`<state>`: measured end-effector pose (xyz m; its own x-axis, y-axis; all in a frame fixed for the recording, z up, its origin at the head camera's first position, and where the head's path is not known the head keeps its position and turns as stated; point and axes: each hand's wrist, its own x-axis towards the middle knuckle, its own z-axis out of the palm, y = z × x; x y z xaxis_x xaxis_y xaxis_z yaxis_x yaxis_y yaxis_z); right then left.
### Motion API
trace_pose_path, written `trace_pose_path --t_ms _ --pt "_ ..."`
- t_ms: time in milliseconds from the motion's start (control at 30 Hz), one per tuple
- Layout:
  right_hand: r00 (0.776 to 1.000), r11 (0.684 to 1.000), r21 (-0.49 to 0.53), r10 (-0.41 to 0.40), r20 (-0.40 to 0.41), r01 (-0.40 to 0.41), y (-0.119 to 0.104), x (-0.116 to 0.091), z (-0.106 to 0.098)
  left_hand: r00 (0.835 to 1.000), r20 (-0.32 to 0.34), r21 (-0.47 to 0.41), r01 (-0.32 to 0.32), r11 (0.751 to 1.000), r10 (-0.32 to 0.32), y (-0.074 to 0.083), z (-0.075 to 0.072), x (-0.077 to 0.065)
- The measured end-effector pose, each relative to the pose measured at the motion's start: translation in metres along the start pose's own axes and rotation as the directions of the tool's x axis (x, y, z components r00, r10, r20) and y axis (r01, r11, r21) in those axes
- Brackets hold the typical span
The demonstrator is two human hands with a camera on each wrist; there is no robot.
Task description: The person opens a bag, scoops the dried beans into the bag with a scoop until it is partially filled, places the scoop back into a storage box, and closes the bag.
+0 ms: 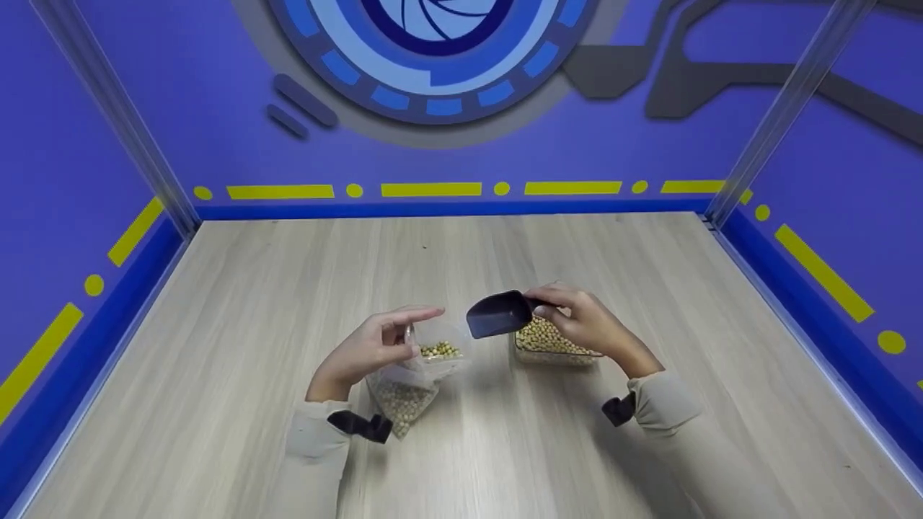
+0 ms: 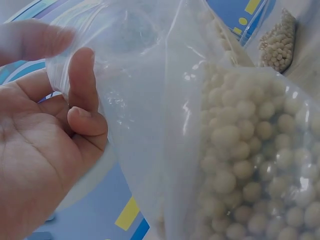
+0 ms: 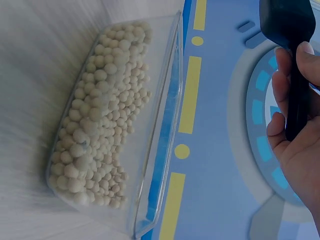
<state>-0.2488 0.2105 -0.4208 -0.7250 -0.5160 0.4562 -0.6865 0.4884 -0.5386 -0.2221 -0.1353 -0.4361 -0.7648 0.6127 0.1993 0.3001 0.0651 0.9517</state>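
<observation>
My left hand [image 1: 364, 353] holds the upper edge of a clear plastic bag [image 1: 409, 382], its thumb and fingers at the bag's mouth. Round pale beans [image 2: 250, 165], like dried soybeans, fill the lower part of the bag, which slumps on the table. To the right, my right hand [image 1: 580, 321] grips the handle of a black scoop [image 1: 499, 315]. The scoop hangs between bag and container with its mouth toward the bag, and no beans show in its bowl. Below the right hand sits a clear rectangular container [image 3: 172, 100] holding more beans [image 3: 100, 115].
Both hands work over a light wood-grain table [image 1: 288, 288]. Blue-purple panels [image 1: 180, 86] with yellow markings wall the back and both sides, with metal posts [image 1: 786, 108] at the corners. A tiny speck lies toward the table's back.
</observation>
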Motion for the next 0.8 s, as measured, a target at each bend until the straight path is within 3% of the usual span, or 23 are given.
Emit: trace_pose_path --t_ms 300,800 --pt "0.997 0.998 -0.024 -0.052 -0.054 0.051 0.007 -0.005 -0.003 1.000 0.015 -0.007 -0.009 1.000 0.009 -0.003 0.002 0.002" --pt "0.996 1.000 0.009 -0.028 -0.086 0.029 0.022 -0.015 -0.010 1.000 0.021 -0.010 0.005 1.000 -0.005 -0.003 0.003 0.002"
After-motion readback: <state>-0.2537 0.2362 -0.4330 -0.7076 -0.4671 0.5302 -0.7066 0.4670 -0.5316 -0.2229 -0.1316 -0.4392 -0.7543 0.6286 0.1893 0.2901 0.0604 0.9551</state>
